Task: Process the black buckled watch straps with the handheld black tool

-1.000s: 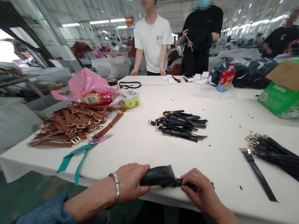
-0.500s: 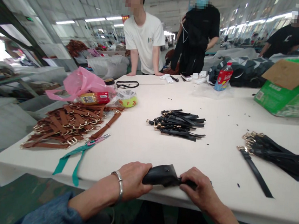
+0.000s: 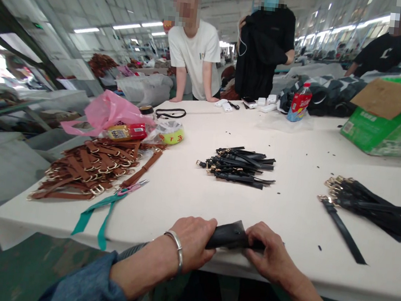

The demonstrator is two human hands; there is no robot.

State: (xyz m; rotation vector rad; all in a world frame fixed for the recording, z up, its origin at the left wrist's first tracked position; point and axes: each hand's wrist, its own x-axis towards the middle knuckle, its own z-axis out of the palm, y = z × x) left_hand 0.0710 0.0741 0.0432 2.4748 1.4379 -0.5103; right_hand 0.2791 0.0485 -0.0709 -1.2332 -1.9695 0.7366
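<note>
My left hand (image 3: 192, 239), with a silver bracelet at the wrist, is closed around a black handheld piece (image 3: 229, 235) that widens to a flat end with a small round spot on it. I cannot tell its exact kind. A grey ridged length (image 3: 134, 250) shows behind my left wrist. At the wide end, my right hand (image 3: 265, 249) pinches a small black strap (image 3: 258, 245), mostly hidden by the fingers. Farther in lies a bundle of black buckled straps (image 3: 241, 166). More black straps (image 3: 369, 204) with gold buckles lie to the right.
Brown buckled straps (image 3: 85, 168) are heaped at left, near pink-handled scissors (image 3: 131, 189) and a teal ribbon (image 3: 97, 207). Behind them sits a pink bag (image 3: 110, 108). A red-labelled bottle (image 3: 300, 103) and green box (image 3: 383, 125) stand far right. Several people stand beyond the table (image 3: 189, 196).
My left hand and the black piece have shifted right, closer to my right hand. The grey ridged length has come into view. Across the table, the person in white has turned their head.
</note>
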